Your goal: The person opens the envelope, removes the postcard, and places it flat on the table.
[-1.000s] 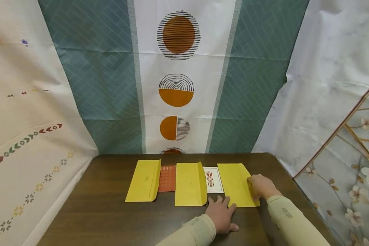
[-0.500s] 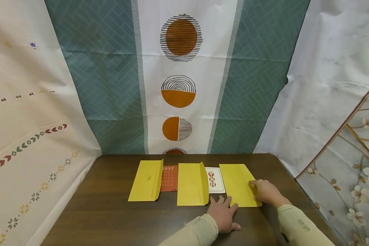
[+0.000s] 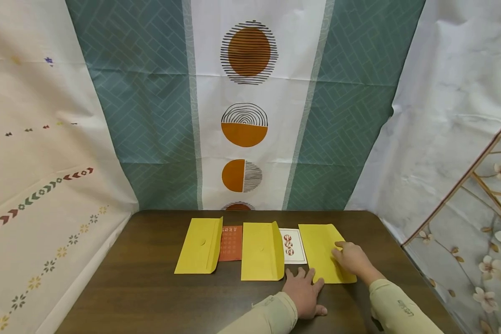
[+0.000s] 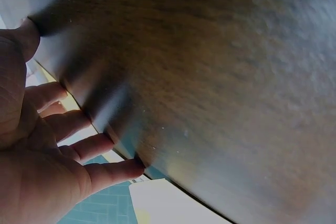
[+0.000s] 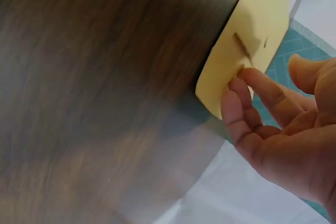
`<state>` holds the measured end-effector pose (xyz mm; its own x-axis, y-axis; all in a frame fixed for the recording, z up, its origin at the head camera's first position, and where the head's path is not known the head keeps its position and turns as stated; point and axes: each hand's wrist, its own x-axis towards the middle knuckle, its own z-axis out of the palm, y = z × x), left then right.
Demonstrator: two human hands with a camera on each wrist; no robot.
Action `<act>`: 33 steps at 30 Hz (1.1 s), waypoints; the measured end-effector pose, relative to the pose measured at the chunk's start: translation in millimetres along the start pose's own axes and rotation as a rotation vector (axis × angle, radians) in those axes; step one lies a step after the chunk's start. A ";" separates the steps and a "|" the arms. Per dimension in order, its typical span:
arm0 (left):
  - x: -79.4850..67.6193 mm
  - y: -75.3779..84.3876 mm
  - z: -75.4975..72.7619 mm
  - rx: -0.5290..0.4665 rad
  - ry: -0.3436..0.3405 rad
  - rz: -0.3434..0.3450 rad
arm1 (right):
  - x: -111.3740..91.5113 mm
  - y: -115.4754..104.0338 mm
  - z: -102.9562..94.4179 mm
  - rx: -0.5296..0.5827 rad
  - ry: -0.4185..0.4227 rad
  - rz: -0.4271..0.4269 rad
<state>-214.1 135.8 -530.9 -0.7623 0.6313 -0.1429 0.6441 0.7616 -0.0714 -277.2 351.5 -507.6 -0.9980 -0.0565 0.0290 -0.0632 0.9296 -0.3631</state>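
Observation:
My right hand (image 3: 356, 260) is over the flap side of the rightmost yellow envelope (image 3: 318, 250). In the right wrist view, its bent fingers reach the envelope's flap end (image 5: 218, 72), the index fingertip touching or very near the paper, while the thumb stands apart. My left hand (image 3: 302, 294) rests on the table with fingers spread, fingertips close to that envelope's lower left corner. Between the right and middle envelopes lies a white card (image 3: 300, 246) with red round characters. The middle yellow envelope (image 3: 255, 260) has its flap open to the right.
Further left lie a red printed card (image 3: 231, 243) and another yellow envelope (image 3: 195, 241) with its flap raised. All sit in a row on the dark wooden table (image 3: 171, 301). A patterned cloth (image 3: 158, 176) hangs behind the table.
My right hand drew back a little to the right from the envelope's flap edge, then moved left over the envelope. The left hand has stayed in place. The head view has shifted slightly.

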 end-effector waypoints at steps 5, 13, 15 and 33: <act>1.5 0.3 -0.1 -0.014 0.004 0.001 | 0.5 -4.6 -5.3 0.154 -0.056 0.158; 1.6 -1.1 -1.4 -0.016 0.014 -0.002 | 0.1 -0.2 -7.7 0.569 -0.166 0.319; 1.0 -1.7 -2.2 -0.018 0.015 -0.003 | 0.2 2.7 -7.3 0.661 -0.189 0.329; 4.9 0.7 1.9 -0.031 -0.013 -0.011 | -6.5 36.6 3.4 0.925 -0.241 0.343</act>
<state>-217.2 139.2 -533.5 -0.7684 0.6211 -0.1546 0.6332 0.7728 -0.0427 -273.1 384.6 -524.3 -0.9315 -0.0067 -0.3636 0.3486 0.2684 -0.8980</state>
